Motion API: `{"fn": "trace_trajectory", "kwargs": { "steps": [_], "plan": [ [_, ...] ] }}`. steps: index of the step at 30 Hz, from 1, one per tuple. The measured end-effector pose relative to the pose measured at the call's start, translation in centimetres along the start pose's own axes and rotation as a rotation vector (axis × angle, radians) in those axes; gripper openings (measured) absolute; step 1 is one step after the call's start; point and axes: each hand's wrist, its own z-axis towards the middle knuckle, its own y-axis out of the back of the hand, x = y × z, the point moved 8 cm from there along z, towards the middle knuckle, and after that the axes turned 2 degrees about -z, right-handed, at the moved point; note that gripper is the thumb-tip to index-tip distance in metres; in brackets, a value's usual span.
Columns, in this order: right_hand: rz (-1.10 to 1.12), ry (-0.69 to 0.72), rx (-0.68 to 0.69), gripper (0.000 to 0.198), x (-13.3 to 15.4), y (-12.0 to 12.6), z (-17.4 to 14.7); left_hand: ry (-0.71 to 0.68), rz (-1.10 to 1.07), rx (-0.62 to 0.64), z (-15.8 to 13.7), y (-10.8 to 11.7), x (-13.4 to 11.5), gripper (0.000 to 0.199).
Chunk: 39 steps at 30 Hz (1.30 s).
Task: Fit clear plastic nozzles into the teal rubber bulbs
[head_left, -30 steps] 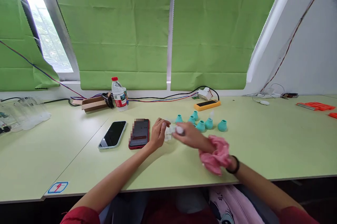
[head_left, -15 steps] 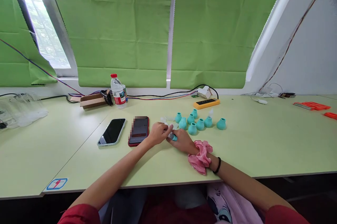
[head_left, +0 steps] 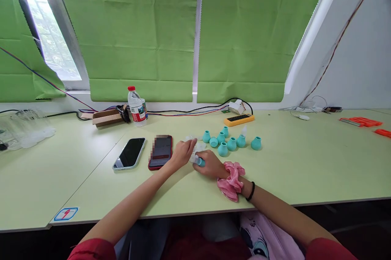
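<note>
While the right hand [head_left: 211, 165] grips a teal piece [head_left: 200, 162], near-left of the teal bulbs [head_left: 222, 150] on the bench [head_left: 305, 162], the left hand's [head_left: 182, 153] grip beside clear parts [head_left: 200, 147] can't be told; looks partway: one in hand, others loose.

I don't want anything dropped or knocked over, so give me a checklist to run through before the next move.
1. Right hand has its bulb: ok, teal shows at the fingers.
2. Left hand has a firm grip: cannot tell, its fingers hide what they touch.
3. Bulb joined to the clear pieces between the hands: cannot tell, too small and partly covered.
4. Loose bulbs all upright: not ok, the one nearest the clear pieces looks tipped.
5. Bottle upright and capped: ok, well back from both hands.
</note>
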Motion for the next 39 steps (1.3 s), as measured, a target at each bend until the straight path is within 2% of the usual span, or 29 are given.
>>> {"fn": "trace_trajectory", "kwargs": {
  "steps": [3,7,13,18,21,28,32,39],
  "plan": [
    [-0.028,0.088,0.142,0.007,0.9,-0.7,-0.2,-0.060,0.213,0.004,-0.2,-0.5,0.1,0.028],
    [-0.037,0.099,0.170,0.007,1.1,-0.7,-0.1,-0.075,0.211,0.027,0.0,-1.4,1.2,0.023],
    [-0.083,-0.118,0.101,0.012,-0.9,-0.3,0.3,-0.099,-0.022,-0.005,0.2,-0.9,1.3,0.016],
    [-0.164,-0.264,0.085,0.024,-2.6,0.2,0.4,0.001,-0.223,0.012,0.0,-1.0,1.6,0.021],
    [-0.215,-0.340,0.071,0.028,-3.4,0.6,0.3,-0.033,-0.260,0.003,-0.2,-0.7,0.7,0.026],
    [-0.219,-0.403,0.078,0.023,-3.9,0.5,0.0,-0.307,0.011,0.038,-1.2,-0.6,-2.5,0.023],
    [-0.217,-0.421,0.040,0.023,-3.7,0.9,-0.1,-0.367,0.082,-0.017,-1.1,-0.5,-2.6,0.025],
    [-0.152,-0.375,-0.033,0.019,-3.4,1.5,0.1,-0.484,0.279,-0.101,-1.2,-0.3,-2.9,0.024]
  ]
}}
